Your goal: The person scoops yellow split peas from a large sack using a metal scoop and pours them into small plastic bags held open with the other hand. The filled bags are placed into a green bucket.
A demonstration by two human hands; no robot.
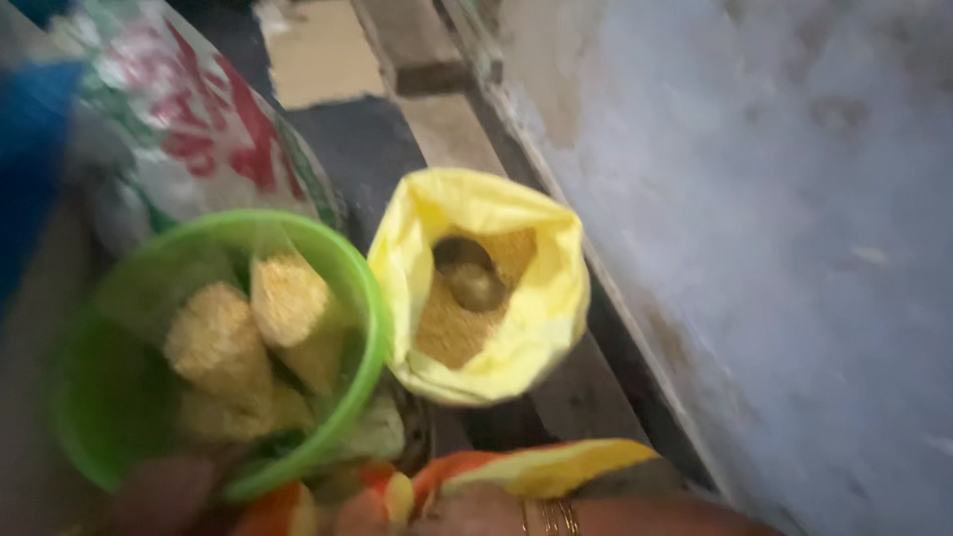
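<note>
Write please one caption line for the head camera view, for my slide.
Blurred view down on a green bucket of small clear grain packets beside an open yellow sack of grain with a round scoop.

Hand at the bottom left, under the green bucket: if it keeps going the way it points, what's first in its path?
Likely the green bucket itself. The blurred hand, probably the left, sits at the bucket's lower rim, seemingly touching it, so nothing lies between. Blur hides the fingers' exact direction.

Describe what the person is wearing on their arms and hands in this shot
Only a forearm shows along the bottom edge, blurred. It wears thin gold-coloured bangles at the wrist. Draped fabric in orange, yellow and red lies over it, possibly a garment's edge. The hands are too blurred or cropped to show rings or gloves.
</note>
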